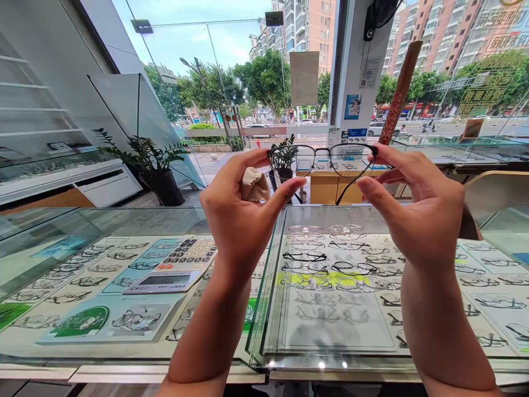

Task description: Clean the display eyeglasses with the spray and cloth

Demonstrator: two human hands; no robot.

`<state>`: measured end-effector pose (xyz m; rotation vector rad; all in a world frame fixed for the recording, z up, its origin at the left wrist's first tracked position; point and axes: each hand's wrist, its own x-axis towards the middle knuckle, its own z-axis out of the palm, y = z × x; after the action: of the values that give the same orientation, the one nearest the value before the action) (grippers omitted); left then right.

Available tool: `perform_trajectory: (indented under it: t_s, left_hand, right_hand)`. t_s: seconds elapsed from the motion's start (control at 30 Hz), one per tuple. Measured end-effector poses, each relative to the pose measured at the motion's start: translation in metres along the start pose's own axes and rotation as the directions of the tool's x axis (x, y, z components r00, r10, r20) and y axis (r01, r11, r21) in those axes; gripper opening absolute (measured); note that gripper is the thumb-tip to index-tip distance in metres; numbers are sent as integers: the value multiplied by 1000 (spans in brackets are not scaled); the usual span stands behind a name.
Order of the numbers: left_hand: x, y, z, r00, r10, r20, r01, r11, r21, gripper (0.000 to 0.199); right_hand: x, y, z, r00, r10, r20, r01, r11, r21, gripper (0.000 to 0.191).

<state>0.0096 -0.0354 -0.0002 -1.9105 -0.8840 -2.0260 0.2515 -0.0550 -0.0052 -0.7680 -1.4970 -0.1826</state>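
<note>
Raised in front of me, above the glass counter, is a pair of black-rimmed eyeglasses (pixel 322 150). My left hand (pixel 243 209) pinches its left end near the hinge. A crumpled beige cloth (pixel 255 185) is tucked in that same hand's curled fingers. At the other end, my right hand (pixel 417 198) grips the frame by its hinge, thumb below and fingers above. Both temples hang down and toward the middle, and the plants and shop behind show through the lenses.
Below my hands, glass display cases (pixel 273 361) hold rows of spectacle frames. A calculator (pixel 173 267) lies on the left case, beside a green round item (pixel 85 320). Potted plants (pixel 163 184) stand beyond, near the glass front. A wooden counter (pixel 324 190) is farther back.
</note>
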Motion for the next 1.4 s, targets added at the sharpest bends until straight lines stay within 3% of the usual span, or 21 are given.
perform_trajectory:
  t_s: [0.63, 0.83, 1.13, 1.4]
  left_hand:
    - [0, -3, 0, 1000, 22, 0, -22, 999, -24, 51]
    - [-1, -3, -1, 999, -17, 36, 19, 998, -61, 52]
    - [1, -5, 2, 999, 30, 11, -30, 999, -16, 49]
    - [-3, -1, 0, 997, 67, -43, -67, 998, 9, 55]
  right_hand:
    - [0, -2, 0, 999, 37, 14, -38, 999, 14, 41]
    - [0, -2, 0, 999, 43, 14, -43, 999, 14, 40]
    - [-1, -1, 1, 1000, 13, -2, -13, 1000, -12, 39]
    - [-1, 5, 4, 993, 59, 107, -61, 998, 17, 42]
